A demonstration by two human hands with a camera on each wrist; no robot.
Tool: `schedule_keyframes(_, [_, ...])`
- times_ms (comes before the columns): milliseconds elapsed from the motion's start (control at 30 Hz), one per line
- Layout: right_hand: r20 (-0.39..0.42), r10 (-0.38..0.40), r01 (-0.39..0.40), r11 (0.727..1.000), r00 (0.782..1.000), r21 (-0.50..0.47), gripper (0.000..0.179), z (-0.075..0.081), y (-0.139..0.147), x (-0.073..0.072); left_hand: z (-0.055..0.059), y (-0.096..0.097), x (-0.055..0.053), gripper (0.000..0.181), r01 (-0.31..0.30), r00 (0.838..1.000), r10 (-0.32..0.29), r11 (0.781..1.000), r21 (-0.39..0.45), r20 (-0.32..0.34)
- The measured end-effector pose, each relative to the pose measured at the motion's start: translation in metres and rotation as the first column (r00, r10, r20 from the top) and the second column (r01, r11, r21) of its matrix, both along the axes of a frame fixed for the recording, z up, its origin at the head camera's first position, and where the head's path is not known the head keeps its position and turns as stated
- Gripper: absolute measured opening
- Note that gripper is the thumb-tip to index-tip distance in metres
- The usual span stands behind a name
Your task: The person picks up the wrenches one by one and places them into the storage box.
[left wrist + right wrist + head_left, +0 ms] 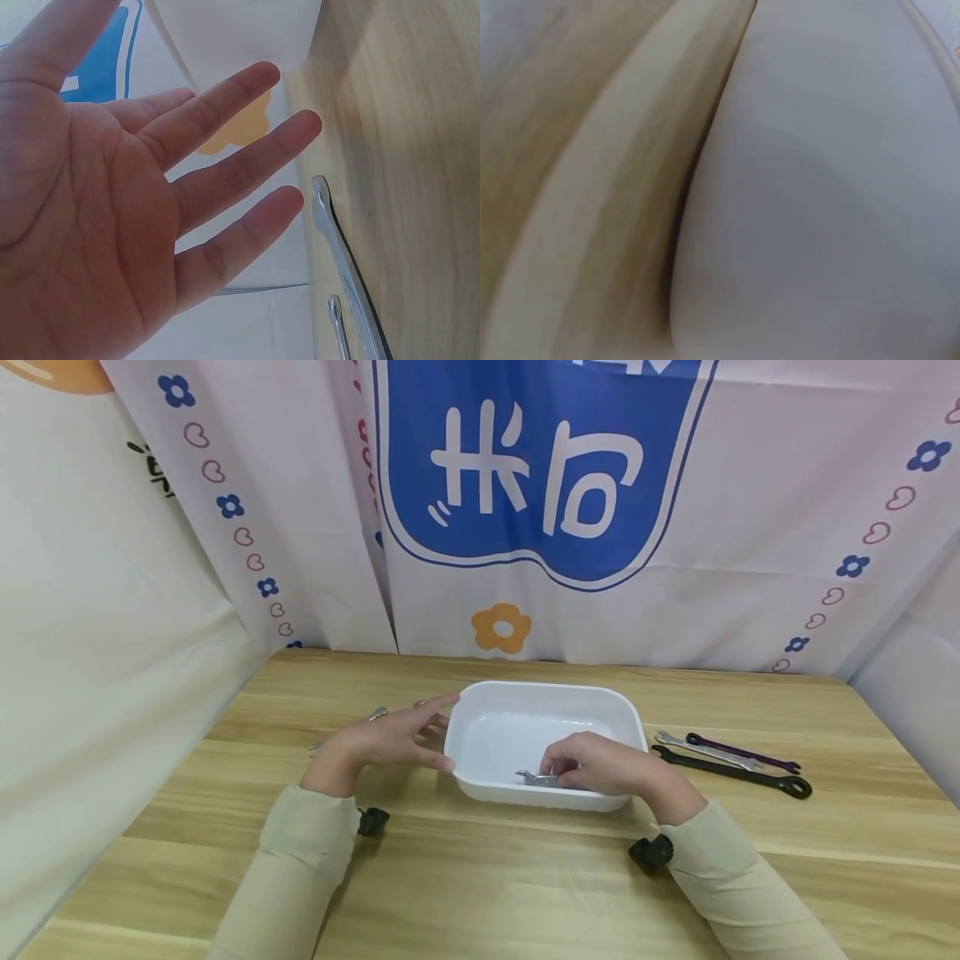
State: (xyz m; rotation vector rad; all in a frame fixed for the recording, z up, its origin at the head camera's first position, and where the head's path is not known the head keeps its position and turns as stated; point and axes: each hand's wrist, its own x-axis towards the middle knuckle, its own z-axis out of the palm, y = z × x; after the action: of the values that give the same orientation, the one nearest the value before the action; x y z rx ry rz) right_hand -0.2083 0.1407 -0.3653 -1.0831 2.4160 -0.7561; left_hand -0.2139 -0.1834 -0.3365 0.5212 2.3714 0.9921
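Observation:
A white plastic tub [547,686] stands on the wooden table. At its left end is my left hand [397,735], its fingers spread and straight, thumb and fingertips at the rim. In the left wrist view the palm of that left hand [112,195] faces the camera and holds nothing. My right hand [596,762] reaches inside the tub and pinches a silver wrench [537,779] low by the front wall. Part of this wrench is hidden by the fingers. The right wrist view is filled mostly by the tub's outer wall [817,187]; the right hand does not show there.
Right of the tub lie a silver wrench [705,750], a purple wrench [750,755] and a black wrench [738,772]. Behind the left hand are a larger silver wrench [345,262] and a smaller one [337,324]. A printed cloth [315,568] hangs along the table's far edge.

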Motion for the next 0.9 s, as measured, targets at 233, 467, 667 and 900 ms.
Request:
schedule_keyframes(233, [-0.034, 0.004, -0.004, 1.0, 0.999, -0.008, 0.016, -0.0016, 0.0009, -0.0011, 0.0007, 0.0013, 0.0009, 0.103, -0.004, 1.0, 0.003, 1.0, 0.009, 0.005])
schedule_keyframes(467, [-0.034, -0.008, 0.008, 1.0, 0.999, -0.006, 0.016, -0.002, 0.0015, -0.0007, 0.0007, 0.0013, 0.0, 0.102, -0.008, 1.0, 0.008, 1.0, 0.009, 0.002])
schedule_keyframes(667, [-0.044, -0.029, 0.029, 1.0, 0.999, 0.007, 0.012, -0.0018, 0.0008, -0.0007, 0.0002, 0.0015, -0.0004, 0.101, 0.006, 1.0, -0.006, 1.0, 0.019, -0.003])
schedule_keyframes(900, [-0.042, -0.033, 0.033, 0.999, 0.999, 0.001, 0.01, -0.0009, 0.0011, -0.0001, -0.0007, 0.0008, -0.0006, 0.103, 0.001, 1.0, -0.001, 1.0, 0.025, 0.008])
